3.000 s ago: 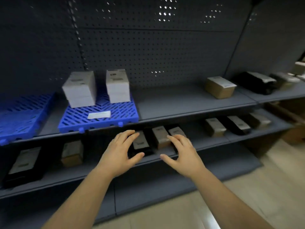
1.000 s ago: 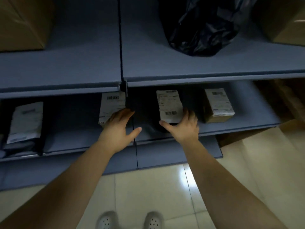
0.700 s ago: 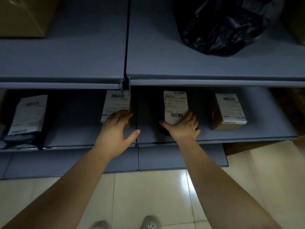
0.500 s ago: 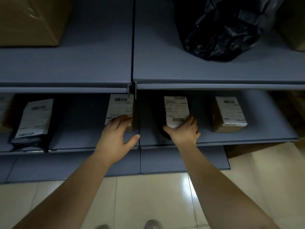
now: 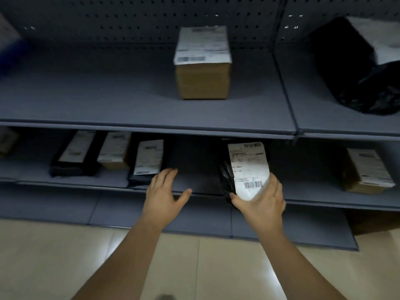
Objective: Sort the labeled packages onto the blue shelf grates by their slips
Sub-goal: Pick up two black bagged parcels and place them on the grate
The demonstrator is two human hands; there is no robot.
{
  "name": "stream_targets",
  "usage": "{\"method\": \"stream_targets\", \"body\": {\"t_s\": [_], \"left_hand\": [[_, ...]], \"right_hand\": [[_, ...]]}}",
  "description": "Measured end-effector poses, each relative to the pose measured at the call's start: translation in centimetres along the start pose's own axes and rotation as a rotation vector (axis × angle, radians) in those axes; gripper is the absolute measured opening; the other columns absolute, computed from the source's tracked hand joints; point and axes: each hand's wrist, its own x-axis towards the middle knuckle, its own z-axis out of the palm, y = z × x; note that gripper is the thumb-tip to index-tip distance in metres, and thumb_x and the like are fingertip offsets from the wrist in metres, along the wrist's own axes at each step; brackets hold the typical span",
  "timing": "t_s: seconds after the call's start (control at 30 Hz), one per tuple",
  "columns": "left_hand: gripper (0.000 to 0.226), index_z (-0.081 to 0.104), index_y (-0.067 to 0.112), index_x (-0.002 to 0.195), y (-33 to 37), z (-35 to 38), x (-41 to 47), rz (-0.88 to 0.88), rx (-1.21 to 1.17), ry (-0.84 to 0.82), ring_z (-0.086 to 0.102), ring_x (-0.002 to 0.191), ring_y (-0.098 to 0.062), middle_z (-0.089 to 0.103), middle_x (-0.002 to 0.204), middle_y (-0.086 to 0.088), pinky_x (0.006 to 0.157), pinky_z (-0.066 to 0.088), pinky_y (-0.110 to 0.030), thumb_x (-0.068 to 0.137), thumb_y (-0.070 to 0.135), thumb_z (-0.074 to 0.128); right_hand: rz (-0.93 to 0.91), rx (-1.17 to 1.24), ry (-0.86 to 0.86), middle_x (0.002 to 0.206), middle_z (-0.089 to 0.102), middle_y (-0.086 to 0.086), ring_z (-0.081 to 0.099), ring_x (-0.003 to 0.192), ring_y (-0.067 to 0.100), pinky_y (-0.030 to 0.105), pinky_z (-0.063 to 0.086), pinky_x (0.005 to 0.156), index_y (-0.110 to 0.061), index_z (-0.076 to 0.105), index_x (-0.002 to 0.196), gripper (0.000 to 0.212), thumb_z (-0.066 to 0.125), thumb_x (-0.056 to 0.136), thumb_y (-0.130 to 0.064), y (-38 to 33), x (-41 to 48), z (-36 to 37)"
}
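Observation:
My right hand [image 5: 260,201] grips the near end of a black bag package [image 5: 226,180] with a white shipping slip on top, at the front edge of the lower grey shelf [image 5: 313,199]. My left hand [image 5: 165,197] hovers with fingers spread, holding nothing, just right of another black package with a slip [image 5: 146,164]. No blue grate shows clearly; only a blurred blue patch [image 5: 6,59] at the far left of the upper shelf.
A brown box with a slip [image 5: 202,63] stands on the upper shelf [image 5: 108,100]. A big black bag [image 5: 363,68] lies upper right. The lower shelf holds a black package [image 5: 73,156], a small box [image 5: 114,152] and a brown box [image 5: 368,171]. Tiled floor [image 5: 205,267] below.
My right hand has closed on the black package and drawn it to the shelf edge. My left hand has come off the slip it touched. The view has risen, showing the upper shelf.

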Motion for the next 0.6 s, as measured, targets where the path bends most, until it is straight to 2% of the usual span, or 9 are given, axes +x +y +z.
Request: {"method": "stream_targets", "body": {"t_s": [0.27, 0.5, 0.6], "left_hand": [[0.103, 0.025, 0.013, 0.148, -10.4, -1.1, 2.6, -0.259, 0.074, 0.027, 0.025, 0.137, -0.028, 0.028, 0.151, -0.007, 0.111, 0.025, -0.045, 0.072, 0.075, 0.056], [0.126, 0.013, 0.007, 0.150, -13.4, 0.8, 6.9, -0.352, 0.132, -0.056, 0.025, 0.136, -0.035, 0.026, 0.151, -0.017, 0.109, 0.024, -0.047, 0.061, 0.088, 0.049], [0.129, 0.011, 0.005, 0.150, -13.3, 1.8, 8.1, -0.377, 0.160, -0.076, 0.031, 0.129, -0.037, 0.031, 0.145, -0.020, 0.106, 0.027, -0.047, 0.061, 0.088, 0.050]], "right_hand": [[-0.001, -0.023, -0.030, 0.142, 0.039, 0.011, 0.035, 0.134, 0.028, 0.050, 0.030, 0.109, -0.006, 0.028, 0.144, 0.118, 0.087, 0.054, -0.054, -7.2, -2.5, 8.2], [0.053, -0.049, 0.023, 0.140, 0.041, 0.009, 0.035, 0.134, 0.027, 0.050, 0.031, 0.108, -0.006, 0.030, 0.143, 0.118, 0.086, 0.052, -0.056, -8.9, -2.4, 12.0], [0.075, -0.037, 0.046, 0.142, 0.039, 0.008, 0.035, 0.135, 0.027, 0.048, 0.028, 0.109, -0.007, 0.029, 0.145, 0.119, 0.087, 0.052, -0.055, -8.8, -2.5, 12.4]]}}
